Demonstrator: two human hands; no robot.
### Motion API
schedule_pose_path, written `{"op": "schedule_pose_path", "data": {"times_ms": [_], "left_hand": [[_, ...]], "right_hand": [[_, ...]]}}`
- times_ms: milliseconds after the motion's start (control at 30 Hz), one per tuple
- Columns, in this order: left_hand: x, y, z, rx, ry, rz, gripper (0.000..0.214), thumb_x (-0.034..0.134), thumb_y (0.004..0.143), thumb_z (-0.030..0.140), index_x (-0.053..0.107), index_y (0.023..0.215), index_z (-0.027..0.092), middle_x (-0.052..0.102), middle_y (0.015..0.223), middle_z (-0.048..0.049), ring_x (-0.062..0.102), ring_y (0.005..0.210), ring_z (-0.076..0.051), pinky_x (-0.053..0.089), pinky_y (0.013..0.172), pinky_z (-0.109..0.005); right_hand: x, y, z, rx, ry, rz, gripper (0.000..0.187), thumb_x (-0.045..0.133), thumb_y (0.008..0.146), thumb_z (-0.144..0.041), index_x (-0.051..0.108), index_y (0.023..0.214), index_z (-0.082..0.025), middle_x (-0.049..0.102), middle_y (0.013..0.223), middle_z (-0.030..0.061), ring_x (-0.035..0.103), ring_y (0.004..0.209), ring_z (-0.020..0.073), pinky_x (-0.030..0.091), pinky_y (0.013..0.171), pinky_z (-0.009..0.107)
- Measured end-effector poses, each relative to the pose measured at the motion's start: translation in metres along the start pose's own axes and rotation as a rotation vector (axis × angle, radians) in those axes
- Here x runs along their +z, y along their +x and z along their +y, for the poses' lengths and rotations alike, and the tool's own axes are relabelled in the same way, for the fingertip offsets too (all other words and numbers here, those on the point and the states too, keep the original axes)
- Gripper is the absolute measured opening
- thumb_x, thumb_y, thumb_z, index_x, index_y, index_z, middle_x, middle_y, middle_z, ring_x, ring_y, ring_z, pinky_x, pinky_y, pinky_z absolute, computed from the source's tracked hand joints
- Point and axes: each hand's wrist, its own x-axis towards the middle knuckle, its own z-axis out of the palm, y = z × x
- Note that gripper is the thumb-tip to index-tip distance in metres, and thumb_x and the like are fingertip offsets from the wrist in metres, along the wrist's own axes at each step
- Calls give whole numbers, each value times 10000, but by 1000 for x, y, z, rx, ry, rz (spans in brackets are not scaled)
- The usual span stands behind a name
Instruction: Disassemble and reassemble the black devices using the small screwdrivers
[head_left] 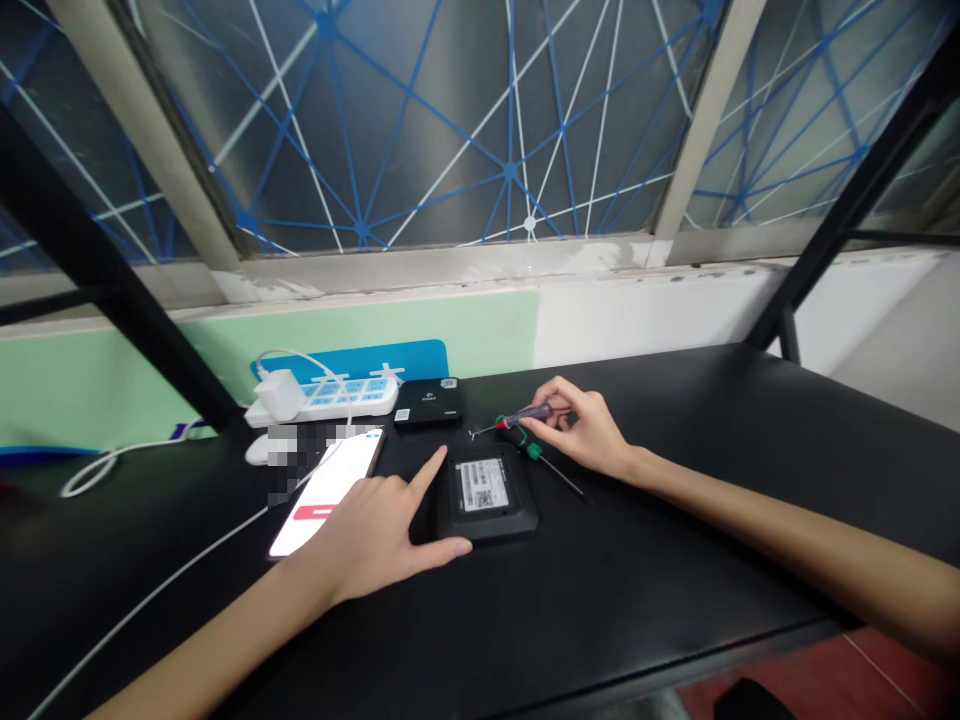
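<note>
A small black device (489, 495) with a white label lies flat on the black table (637, 600). My left hand (382, 535) rests on the table against the device's left edge, index finger and thumb spread along it. My right hand (581, 425) sits just behind the device and pinches a small red-handled screwdriver (517, 418), its tip pointing left. A green-handled screwdriver (551, 468) lies on the table beside the device, under my right hand.
A lit phone (326, 490) lies left of the device, with a white cable running off to the left. Behind stand a white power strip (326, 397) with a charger and a second black box (428, 403). Wall and windows close the far side.
</note>
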Motion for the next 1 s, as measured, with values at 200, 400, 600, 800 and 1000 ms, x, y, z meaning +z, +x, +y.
{"op": "schedule_pose_path", "data": {"times_ms": [200, 400, 600, 800, 1000], "left_hand": [[-4, 1, 2, -34, 17, -60, 963, 329, 852, 796, 257, 1540, 126, 603, 675, -52, 609, 624, -274, 427, 590, -351], [-4, 0, 2, -33, 11, -36, 958, 329, 853, 795, 270, 1536, 125, 607, 675, -47, 611, 625, -262, 426, 587, -340], [-2, 1, 2, -33, 36, -54, 947, 296, 877, 781, 237, 1542, 109, 603, 675, -49, 606, 621, -270, 418, 579, -349], [-7, 1, 4, -26, 8, -44, 872, 349, 878, 766, 321, 1516, 173, 604, 673, -35, 609, 627, -263, 412, 595, -344], [-9, 0, 7, 60, -33, -52, 727, 391, 916, 698, 310, 1512, 290, 632, 715, -20, 619, 648, -249, 409, 618, -335]], "right_hand": [[-1, 2, 0, 77, 152, 15, 293, 697, 817, -434, 518, 871, -209, 583, 588, -25, 496, 452, 98, 378, 433, 253], [-4, 11, 5, 270, 408, 68, 378, 754, 748, -447, 491, 874, -206, 652, 693, 10, 570, 468, 112, 431, 428, 248], [-6, 12, 8, 306, 516, -22, 315, 724, 784, -425, 542, 906, -199, 609, 593, -18, 516, 432, 96, 332, 394, 223], [0, 8, 6, 321, 567, -119, 281, 738, 783, -391, 570, 891, -194, 585, 525, -41, 468, 405, 82, 299, 400, 217], [6, 6, 4, 352, 586, -132, 293, 740, 785, -393, 559, 882, -186, 588, 497, -45, 475, 402, 83, 308, 404, 210]]}}
